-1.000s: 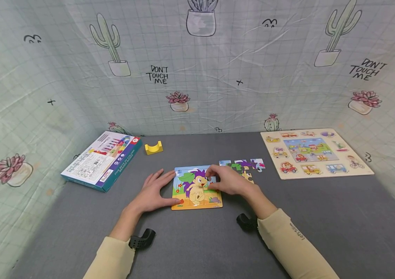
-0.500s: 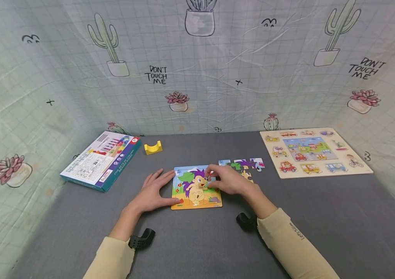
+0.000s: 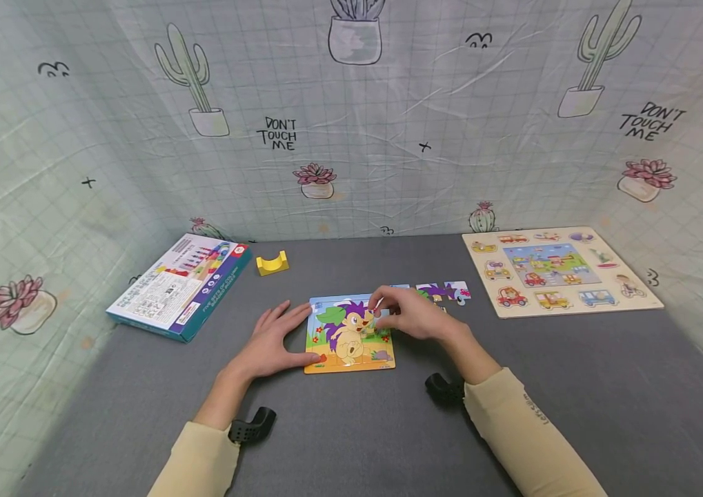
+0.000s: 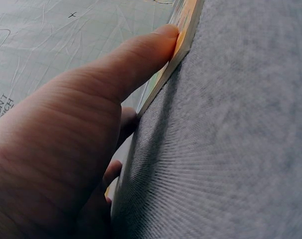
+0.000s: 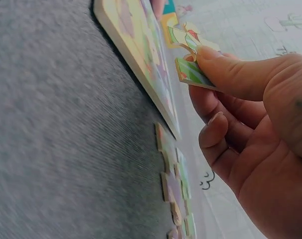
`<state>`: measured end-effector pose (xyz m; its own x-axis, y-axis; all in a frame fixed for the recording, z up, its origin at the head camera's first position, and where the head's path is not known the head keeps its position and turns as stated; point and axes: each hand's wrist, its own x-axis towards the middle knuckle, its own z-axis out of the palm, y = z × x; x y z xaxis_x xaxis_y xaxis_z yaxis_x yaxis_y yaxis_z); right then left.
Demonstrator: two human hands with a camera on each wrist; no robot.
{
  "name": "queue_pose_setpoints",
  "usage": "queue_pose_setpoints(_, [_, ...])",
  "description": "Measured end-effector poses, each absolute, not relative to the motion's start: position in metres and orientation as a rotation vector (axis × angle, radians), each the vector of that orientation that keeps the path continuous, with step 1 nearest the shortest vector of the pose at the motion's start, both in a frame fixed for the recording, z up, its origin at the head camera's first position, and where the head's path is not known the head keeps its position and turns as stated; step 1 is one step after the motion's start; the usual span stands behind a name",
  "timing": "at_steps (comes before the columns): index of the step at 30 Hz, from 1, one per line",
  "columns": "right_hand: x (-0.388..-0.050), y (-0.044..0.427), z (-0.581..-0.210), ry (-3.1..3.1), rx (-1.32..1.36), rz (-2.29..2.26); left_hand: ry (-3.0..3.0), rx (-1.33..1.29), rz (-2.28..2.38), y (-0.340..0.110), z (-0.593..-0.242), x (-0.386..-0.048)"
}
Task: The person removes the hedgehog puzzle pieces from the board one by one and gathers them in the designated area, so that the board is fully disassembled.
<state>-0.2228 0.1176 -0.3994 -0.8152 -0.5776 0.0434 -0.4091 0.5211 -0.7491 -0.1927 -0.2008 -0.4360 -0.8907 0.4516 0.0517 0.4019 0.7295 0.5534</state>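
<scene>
A hedgehog jigsaw puzzle lies in its tray in the middle of the table. My left hand rests at the tray's left side, thumb on the lower left corner and fingers stretched along the upper left. In the left wrist view, the thumb presses on the tray's edge. Over the tray's right side, my right hand pinches a puzzle piece between thumb and fingers. In the right wrist view this piece, green with some red, is held tilted and apart from the tray.
Loose puzzle pieces lie behind my right hand, which partly hides them. A vehicle picture board lies at the right. A game box is at the left, with a yellow arched block beside it. A patterned cloth hangs behind.
My right hand has moved slightly right and up with the pinched piece, and more of the picture's right side shows. The left hand stays where it was.
</scene>
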Motion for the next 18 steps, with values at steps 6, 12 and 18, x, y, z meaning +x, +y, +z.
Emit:
queue_pose_setpoints(6, [-0.224,0.128,-0.395,2.542,-0.835,-1.223,2.835,0.696,0.883,-0.200,-0.436,-0.192])
queue_pose_setpoints(12, [-0.226,0.140,-0.391,2.551,-0.797,-1.255,2.836,0.682,0.884,-0.201,-0.437,-0.193])
queue_pose_setpoints(18, [-0.230,0.153,-0.390,2.576,-0.784,-1.255,2.843,0.698,0.870,-0.202,-0.438,-0.193])
